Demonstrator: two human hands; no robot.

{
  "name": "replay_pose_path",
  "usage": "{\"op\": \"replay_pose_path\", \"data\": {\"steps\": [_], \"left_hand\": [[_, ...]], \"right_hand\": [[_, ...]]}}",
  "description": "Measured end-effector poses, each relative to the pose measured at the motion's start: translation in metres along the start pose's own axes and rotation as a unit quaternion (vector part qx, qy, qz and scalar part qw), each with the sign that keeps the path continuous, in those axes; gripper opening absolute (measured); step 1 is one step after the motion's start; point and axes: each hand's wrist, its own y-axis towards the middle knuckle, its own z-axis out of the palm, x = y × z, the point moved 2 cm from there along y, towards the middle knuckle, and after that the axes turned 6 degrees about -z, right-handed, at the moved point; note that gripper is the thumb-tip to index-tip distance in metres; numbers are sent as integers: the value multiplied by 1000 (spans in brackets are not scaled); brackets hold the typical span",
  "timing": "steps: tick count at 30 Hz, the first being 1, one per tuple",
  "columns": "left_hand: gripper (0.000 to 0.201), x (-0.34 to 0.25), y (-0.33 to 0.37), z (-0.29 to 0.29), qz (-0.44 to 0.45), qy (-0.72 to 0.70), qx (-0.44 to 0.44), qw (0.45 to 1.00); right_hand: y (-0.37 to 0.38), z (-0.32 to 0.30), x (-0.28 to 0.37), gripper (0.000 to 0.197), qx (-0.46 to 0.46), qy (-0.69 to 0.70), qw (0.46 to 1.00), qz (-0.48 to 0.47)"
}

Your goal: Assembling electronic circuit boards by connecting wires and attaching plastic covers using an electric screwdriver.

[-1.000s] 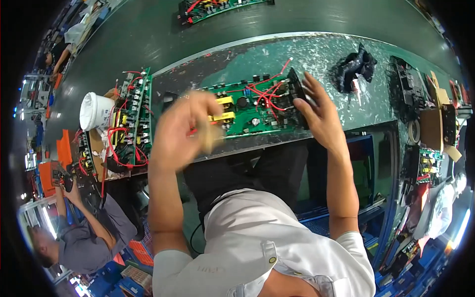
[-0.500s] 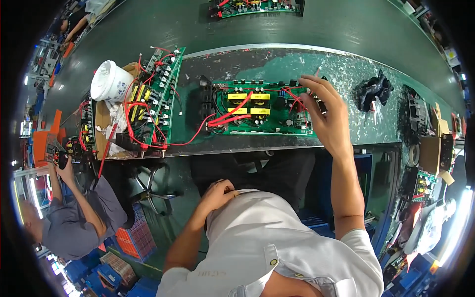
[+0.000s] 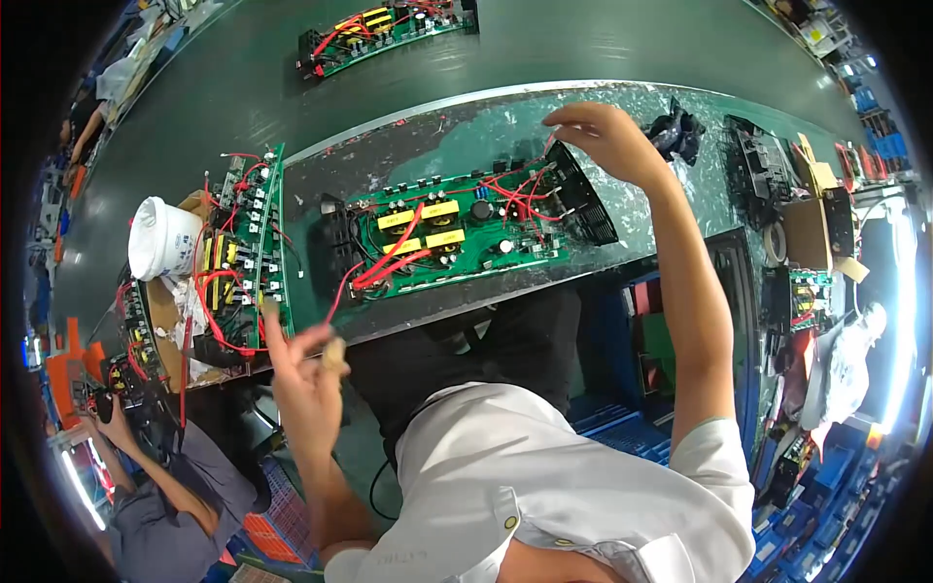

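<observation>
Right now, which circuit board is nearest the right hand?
The central board, its black end plate beside the right hand; the left boards, far board and right boards sit farther away.

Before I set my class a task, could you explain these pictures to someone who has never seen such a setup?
There is no machine here, just a person's two hands. Every picture comes from a wide fisheye camera on that person's head, looking down, so straight edges bend. On the workbench lies a green circuit board with yellow parts and red wires, and a black panel at its right end. More boards and a white bucket stand at the left. The right hand is by the panel's top; contact is unclear. The left hand is blurred, with something tan at its fingers, perhaps held.
</observation>
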Motion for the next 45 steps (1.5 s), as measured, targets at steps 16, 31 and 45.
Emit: {"op": "replay_pose_path", "data": {"steps": [16, 31, 45], "left_hand": [[27, -85, 45, 18, 281, -173, -58, 942], [15, -111, 134, 157, 311, 463, 169, 813], [18, -116, 163, 175, 205, 516, 287, 781]], "right_hand": [[43, 47, 19, 13, 293, -355, 887, -37], [30, 35, 23, 19, 235, -123, 963, -43], [23, 51, 30, 18, 249, -194, 948, -47]]}}
